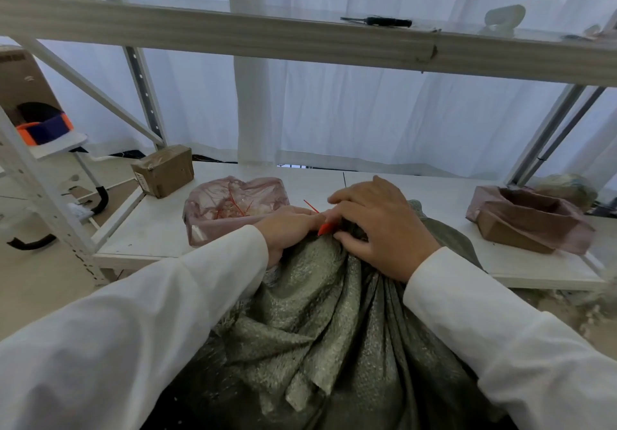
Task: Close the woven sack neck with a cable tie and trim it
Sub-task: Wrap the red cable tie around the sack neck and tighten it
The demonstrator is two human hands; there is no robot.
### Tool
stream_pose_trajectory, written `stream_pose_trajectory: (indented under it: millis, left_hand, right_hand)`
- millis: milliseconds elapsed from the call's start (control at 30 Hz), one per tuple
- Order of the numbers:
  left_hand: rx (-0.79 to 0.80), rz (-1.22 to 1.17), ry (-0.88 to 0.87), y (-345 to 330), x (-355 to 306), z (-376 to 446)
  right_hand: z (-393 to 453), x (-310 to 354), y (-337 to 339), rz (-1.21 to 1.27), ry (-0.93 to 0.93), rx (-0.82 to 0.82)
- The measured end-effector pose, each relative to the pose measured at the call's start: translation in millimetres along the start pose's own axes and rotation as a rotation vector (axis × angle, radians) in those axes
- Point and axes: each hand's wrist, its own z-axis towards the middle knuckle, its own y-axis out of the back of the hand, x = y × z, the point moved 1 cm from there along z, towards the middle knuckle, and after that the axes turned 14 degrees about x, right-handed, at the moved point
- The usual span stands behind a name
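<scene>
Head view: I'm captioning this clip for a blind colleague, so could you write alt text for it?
Two white-sleeved hands, left hand and right hand, grip the bunched neck of a grey-green woven sack, with a red cable tie between them. Behind, on a white shelf, stand a pink bag holding red ties and a small cardboard box.

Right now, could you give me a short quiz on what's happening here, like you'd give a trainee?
1. True or false: both hands are at the gathered neck of the sack.
2. What colour is the tie showing between the hands?
3. Which lies on the upper shelf? A) screwdriver B) hammer C) saw

Key
1. True: the left hand and right hand both grip the bunched fabric.
2. Red-orange; its thin tail sticks up and away.
3. A, the black-handled screwdriver.
</scene>
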Motion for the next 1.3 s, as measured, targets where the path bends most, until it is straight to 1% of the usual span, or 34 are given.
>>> stream_pose_trajectory:
  millis: [133, 233, 333, 400, 533, 633, 700, 733, 767, 800, 867, 900, 933, 967, 1000, 1033, 1133, 1167, 1200, 1233, 1267, 1300]
  left_hand:
    - [-0.017, 0.021, -0.032, -2, 1, 1]
    - [-0.037, 0.048, -0.033, -7, -1, 1]
    - [-0.071, 0.055, -0.038, -7, -1, 4]
    - [-0.088, 0.058, -0.05, -9, -1, 6]
    - [-0.058, 0.053, -0.049, -7, -1, 6]
    - [-0.023, 0.011, -0.038, 2, -1, 7]
    - [-0.064, -0.108, -0.051, 9, -3, 8]
    - [-0.115, -0.188, -0.069, 12, -7, 8]
    - [-0.193, -0.219, -0.101, 15, -10, 8]
    - [-0.295, -0.173, -0.143, 18, -12, 6]
    - [-0.518, 0.049, -0.274, 24, -16, -1]
    - [-0.568, 0.152, -0.372, 24, -18, -5]
    - [-0.565, 0.24, -0.453, 24, -20, -9]
    - [-0.53, 0.329, -0.509, 23, -22, -12]
    - [-0.483, 0.43, -0.532, 21, -22, -15]
    - [-0.435, 0.557, -0.528, 19, -21, -17]
    - [-0.355, 1.134, -0.43, 19, -13, -19]
    - [-0.34, 1.274, -0.404, 21, -10, -18]
    - [-0.34, 1.339, -0.384, 22, -9, -19]
    - [-0.345, 1.348, -0.376, 23, -10, -20]
    - [-0.355, 1.328, -0.378, 24, -10, -20]
    - [-0.361, 1.302, -0.385, 24, -12, -20]
  right_hand:
    - [3, 0, -3, -0.073, 0.041, -0.013]
    - [5, -2, -3, -0.146, 0.117, -0.073]
    - [5, -5, -2, -0.097, 0.191, -0.118]
    - [4, -6, -3, -0.066, 0.195, -0.111]
    - [5, -7, -4, 0.002, 0.124, -0.048]
    - [6, -4, 2, 0.15, 0.059, 0.0]
    - [4, -6, 11, 0.282, -0.019, -0.021]
    - [2, -9, 16, 0.344, -0.075, -0.047]
    - [0, -14, 20, 0.404, -0.141, -0.061]
    - [-2, -19, 22, 0.468, -0.205, -0.047]
    - [-6, -31, 23, 0.615, -0.294, 0.045]
    - [-7, -35, 22, 0.677, -0.314, 0.098]
    - [-8, -36, 22, 0.714, -0.325, 0.137]
    - [-8, -37, 22, 0.73, -0.331, 0.158]
    - [-7, -36, 23, 0.732, -0.334, 0.167]
    - [-6, -35, 25, 0.727, -0.334, 0.172]
    - [-4, -31, 26, 0.669, -0.329, 0.173]
    - [-4, -31, 26, 0.652, -0.331, 0.18]
    - [-4, -31, 26, 0.645, -0.334, 0.187]
    - [-3, -31, 25, 0.641, -0.336, 0.184]
    - [-2, -30, 27, 0.638, -0.34, 0.158]
    - [1, -30, 29, 0.642, -0.347, 0.097]
